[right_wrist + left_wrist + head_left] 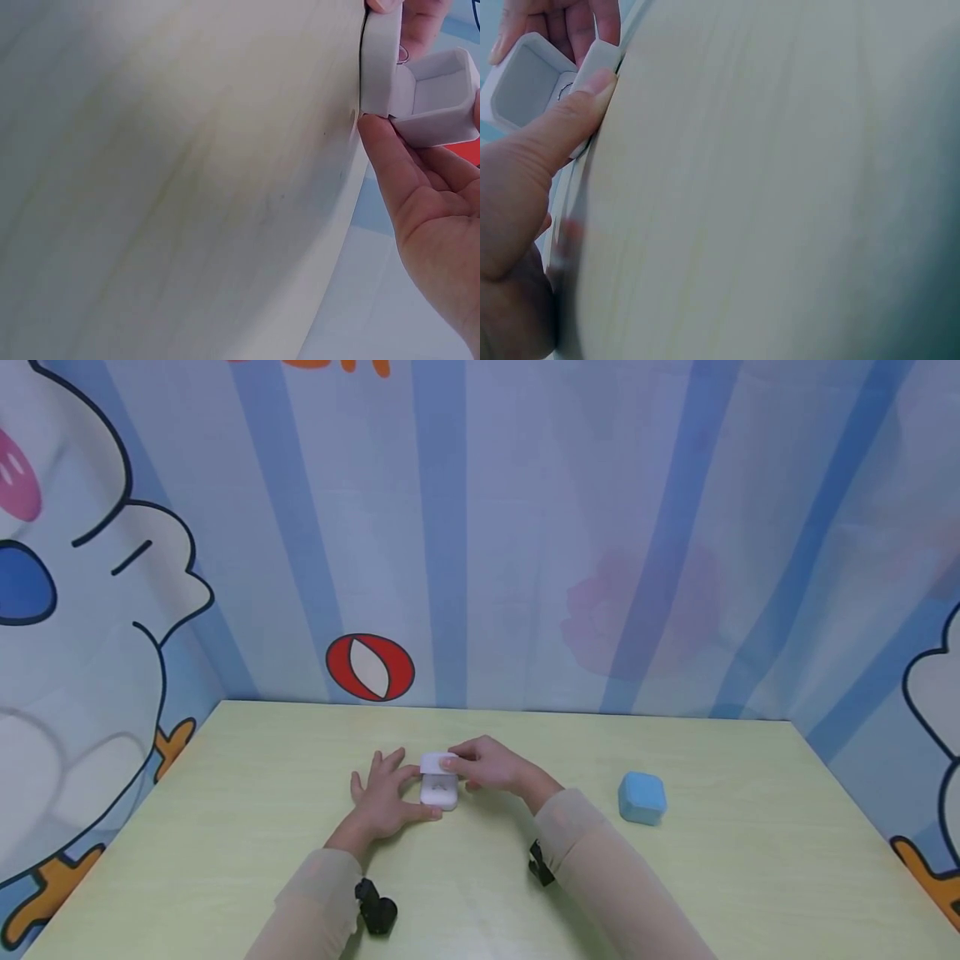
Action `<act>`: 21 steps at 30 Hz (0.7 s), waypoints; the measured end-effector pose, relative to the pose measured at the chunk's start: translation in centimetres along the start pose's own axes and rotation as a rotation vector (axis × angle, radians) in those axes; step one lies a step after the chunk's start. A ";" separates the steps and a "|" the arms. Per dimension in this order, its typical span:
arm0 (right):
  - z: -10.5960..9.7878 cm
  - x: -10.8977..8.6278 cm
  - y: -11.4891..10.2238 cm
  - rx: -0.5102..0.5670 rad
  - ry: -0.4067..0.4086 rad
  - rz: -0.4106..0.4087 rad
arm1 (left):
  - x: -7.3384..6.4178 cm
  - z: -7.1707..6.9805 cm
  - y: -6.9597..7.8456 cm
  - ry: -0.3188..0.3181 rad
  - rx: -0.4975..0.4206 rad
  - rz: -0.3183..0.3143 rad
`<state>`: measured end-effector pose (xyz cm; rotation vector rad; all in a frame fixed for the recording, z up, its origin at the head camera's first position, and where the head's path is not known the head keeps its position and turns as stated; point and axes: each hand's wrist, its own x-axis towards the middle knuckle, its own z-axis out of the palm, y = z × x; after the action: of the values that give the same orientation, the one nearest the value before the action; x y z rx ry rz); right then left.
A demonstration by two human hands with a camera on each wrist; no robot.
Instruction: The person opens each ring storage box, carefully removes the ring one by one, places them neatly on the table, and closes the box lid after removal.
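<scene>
A small white ring box [438, 790] stands on the table with its lid raised, and a ring [404, 54] shows inside, set in the base. My left hand [385, 800] holds the base, its thumb [577, 112] across the front and its index finger at the left rear; the other fingers are spread. At the right, my right hand [491, 763] pinches the raised lid [442, 94] between thumb and fingers. Some of its fingers are hidden behind the box in the head view.
A light blue box with rounded corners [642, 797] sits on the pale table [720, 877], right of the right forearm. Black wrist devices [377, 908] hang under both sleeves. A blue striped cloth backdrop [517, 527] rises behind the table's far edge.
</scene>
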<state>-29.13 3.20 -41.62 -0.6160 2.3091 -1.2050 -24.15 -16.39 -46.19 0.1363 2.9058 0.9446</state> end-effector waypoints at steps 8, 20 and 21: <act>0.2 -0.1 0.0 0.038 0.001 0.020 | -0.1 0.0 0.1 -0.004 0.004 -0.002; 0.3 0.0 0.2 0.071 0.013 0.018 | -0.1 -0.2 0.1 -0.009 0.006 -0.005; 0.3 0.0 0.1 0.071 0.016 0.019 | -0.1 -0.2 0.1 -0.009 0.004 -0.004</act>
<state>-29.00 3.05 -41.92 -0.5599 2.2694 -1.2821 -24.08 -16.43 -46.01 0.1344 2.8994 0.9347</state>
